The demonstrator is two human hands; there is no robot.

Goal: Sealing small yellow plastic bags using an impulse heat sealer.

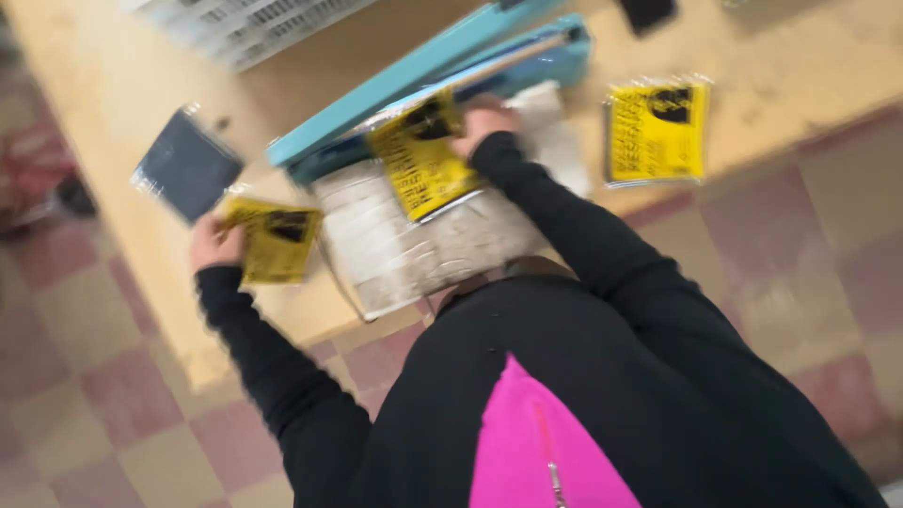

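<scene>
Left hand (214,246): grip closed on a yellow packet (275,243) at the desk's (113,85) near edge.
Right hand (483,124): fingers pinch a second yellow packet (420,155), its top at the teal heat sealer (442,75).
Far along the near edge: third yellow packet (657,132).
Beside left hand: dark pouch (186,166).

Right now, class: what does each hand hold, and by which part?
The left hand grips a yellow packet by its left edge. The right hand presses a second yellow packet at its top right corner; blur hides the grip.
</scene>
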